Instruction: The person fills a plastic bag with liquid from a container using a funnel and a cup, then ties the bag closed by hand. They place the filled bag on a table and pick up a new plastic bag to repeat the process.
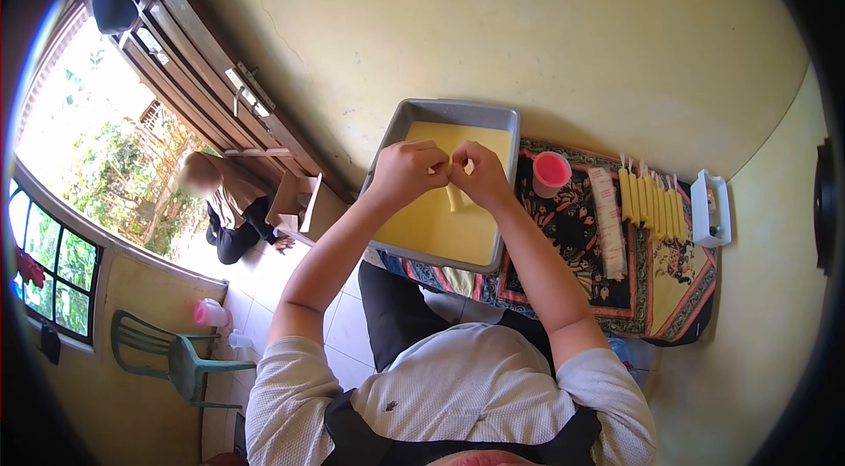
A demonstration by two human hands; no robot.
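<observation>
My left hand (407,174) and my right hand (480,174) meet over a grey tub (400,127) of yellow liquid (436,233). Between them hangs a narrow plastic bag filled with yellow liquid (455,199). Fingertips of both hands pinch its upper end, which they mostly hide. Right of the tub stands a pink cup (551,171). Beyond it lies a long strip of pale plastic bags (607,221), and further right several filled yellow bags (650,202) lie side by side.
A patterned cloth (572,242) covers the table. At its right end sits a white tray (704,211) with small items. To the left, a person (231,202) sits on the floor by an open cardboard box (304,205) and wooden door (211,70). A green chair (180,359) stands lower left.
</observation>
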